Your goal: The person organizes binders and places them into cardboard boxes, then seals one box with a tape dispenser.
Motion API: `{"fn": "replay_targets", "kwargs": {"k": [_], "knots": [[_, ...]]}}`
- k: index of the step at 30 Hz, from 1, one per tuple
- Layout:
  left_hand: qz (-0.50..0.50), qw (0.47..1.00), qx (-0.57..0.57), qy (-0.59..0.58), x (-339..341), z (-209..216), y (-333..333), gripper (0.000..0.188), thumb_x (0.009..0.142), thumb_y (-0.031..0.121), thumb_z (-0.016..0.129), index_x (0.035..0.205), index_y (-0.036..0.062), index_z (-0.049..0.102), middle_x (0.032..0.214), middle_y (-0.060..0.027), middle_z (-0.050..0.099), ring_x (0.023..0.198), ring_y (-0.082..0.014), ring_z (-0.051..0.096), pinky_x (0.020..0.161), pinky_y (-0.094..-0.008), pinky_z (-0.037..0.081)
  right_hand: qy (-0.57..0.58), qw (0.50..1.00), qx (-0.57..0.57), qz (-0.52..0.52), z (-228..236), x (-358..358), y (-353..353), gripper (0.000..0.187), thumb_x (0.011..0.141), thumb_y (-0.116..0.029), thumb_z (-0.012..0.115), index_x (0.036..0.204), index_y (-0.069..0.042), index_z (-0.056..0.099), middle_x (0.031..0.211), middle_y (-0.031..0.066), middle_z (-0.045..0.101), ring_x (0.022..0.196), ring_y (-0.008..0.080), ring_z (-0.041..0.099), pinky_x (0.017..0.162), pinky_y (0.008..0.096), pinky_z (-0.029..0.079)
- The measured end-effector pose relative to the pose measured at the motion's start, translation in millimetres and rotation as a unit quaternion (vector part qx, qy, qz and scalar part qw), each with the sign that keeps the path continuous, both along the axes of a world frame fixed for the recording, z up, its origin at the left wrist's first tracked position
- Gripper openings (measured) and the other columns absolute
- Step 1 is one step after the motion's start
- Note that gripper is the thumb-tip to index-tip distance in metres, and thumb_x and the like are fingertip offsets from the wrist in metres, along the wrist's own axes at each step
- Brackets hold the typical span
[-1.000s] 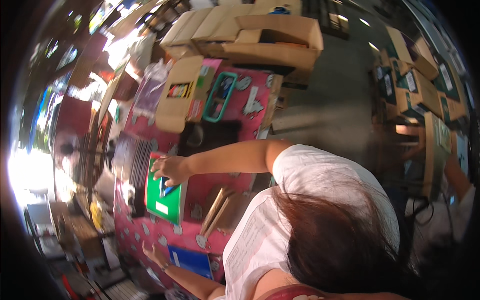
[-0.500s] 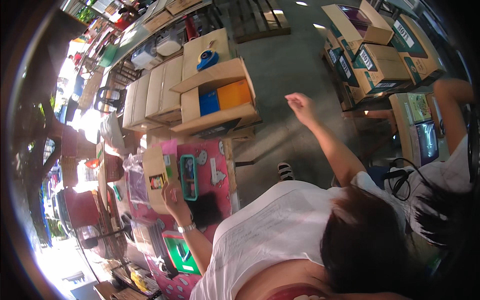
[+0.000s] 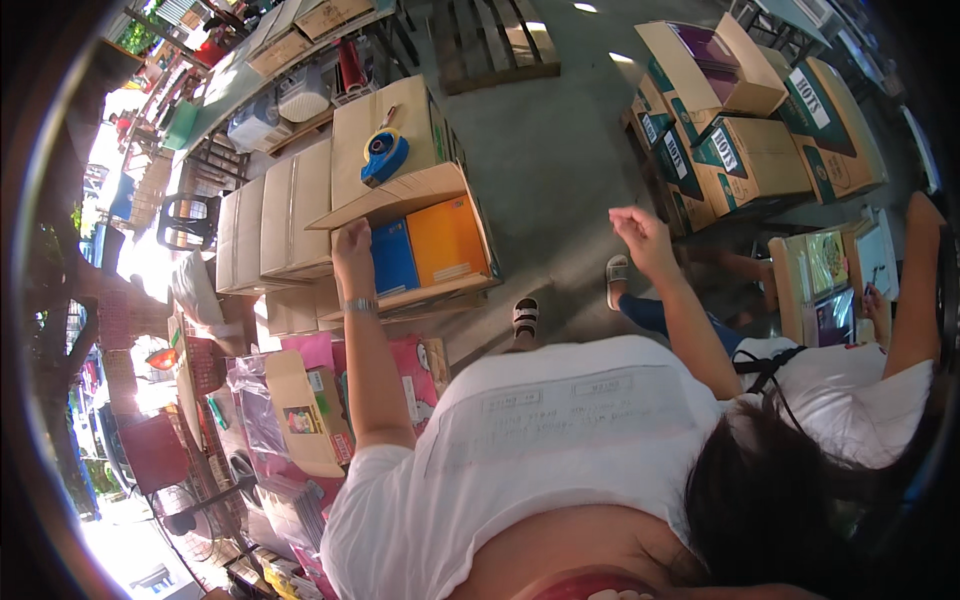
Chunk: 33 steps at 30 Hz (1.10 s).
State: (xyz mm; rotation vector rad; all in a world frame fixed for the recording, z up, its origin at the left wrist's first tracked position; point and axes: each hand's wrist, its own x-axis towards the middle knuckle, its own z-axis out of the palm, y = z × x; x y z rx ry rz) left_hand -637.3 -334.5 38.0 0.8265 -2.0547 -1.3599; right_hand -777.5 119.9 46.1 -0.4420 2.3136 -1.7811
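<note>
My left hand (image 3: 352, 252), with a watch on its wrist, is at the left end of an open carton (image 3: 455, 292). Its back faces me and its fingers are bent down and partly hidden, so I cannot tell whether they grip the carton's edge. Inside the carton lie blue books (image 3: 392, 265) and orange books (image 3: 447, 242), side by side. Out over the floor, my right hand (image 3: 645, 242) hangs in the air, fingers loosely bent and apart from the thumb, holding nothing. A blue tape dispenser (image 3: 384, 157) sits on the closed carton (image 3: 350, 118) behind the open one.
On the left, a pink-covered table (image 3: 420, 360) bears an opened small carton (image 3: 300, 420) and plastic-wrapped stacks. More cartons (image 3: 750, 165) are piled at the far right. A co-worker's hand (image 3: 876, 308) is beside a box of packs (image 3: 792, 290). A wooden pallet (image 3: 495, 45) lies ahead.
My left hand has left the small carton on the pink table and moved forward to the open carton of books. My right hand has shifted slightly right and nearer. The view has also shifted.
</note>
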Motion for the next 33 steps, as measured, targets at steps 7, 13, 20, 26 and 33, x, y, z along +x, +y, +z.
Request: {"fn": "replay_targets", "kwargs": {"k": [7,13,20,26,33], "knots": [[0.097,0.992,-0.025,-0.077,-120.7,-69.9,-103.2,0.028,0.079,0.019,0.071,0.101,0.0006,0.068,0.093,-0.011,0.071,0.084,-0.0203,0.067,0.076,-0.032,0.052,0.075,0.997,-0.017,0.029,21.5,-118.9,-85.7,0.018,0.09,-0.012,0.062,0.104,-0.001,0.066,0.084,0.0054,0.068,0.079,0.0071,0.062,0.069,0.0222,0.047],[0.09,0.983,-0.08,-0.135,-191.0,-86.5,-66.1,0.023,0.076,0.019,0.07,0.094,0.0046,0.069,0.088,-0.0136,0.071,0.083,-0.0253,0.068,0.077,-0.0363,0.052,0.044,0.998,0.042,-0.016,-63.4,-265.4,-136.5,0.017,0.088,-0.015,0.062,0.101,-0.007,0.069,0.082,0.0105,0.068,0.077,0.0164,0.066,0.071,0.029,0.05],[0.002,0.975,0.014,-0.224,-164.7,-39.4,20.5,0.02,0.081,0.017,0.067,0.094,0.0012,0.068,0.087,-0.0122,0.07,0.082,-0.02,0.068,0.075,-0.0314,0.052,0.044,0.985,0.166,0.016,-135.7,-323.4,-281.9,0.019,0.083,-0.018,0.061,0.098,-0.012,0.071,0.087,0.0126,0.07,0.08,0.0279,0.068,0.074,0.0363,0.052],[0.115,0.983,0.046,-0.138,-130.2,-40.2,-47.1,0.016,0.087,0.01,0.066,0.1,-0.0004,0.066,0.091,-0.0063,0.068,0.084,-0.0111,0.063,0.077,-0.0244,0.05,0.135,0.933,0.096,0.319,-143.5,-285.9,-453.4,0.017,0.079,-0.015,0.063,0.09,-0.003,0.068,0.088,0.0149,0.068,0.084,0.031,0.066,0.076,0.0379,0.052],[0.037,0.973,-0.13,-0.188,-188.9,-67.6,-137.2,0.03,0.085,0.014,0.067,0.111,0.0007,0.062,0.105,-0.0144,0.066,0.094,-0.0248,0.066,0.083,-0.0338,0.052,0.237,0.845,0.245,0.413,-162.4,-270.2,-574.9,0.038,0.082,-0.018,0.058,0.119,-0.012,0.062,0.134,0.009,0.054,0.125,0.0281,0.049,0.103,0.0434,0.041]]}}
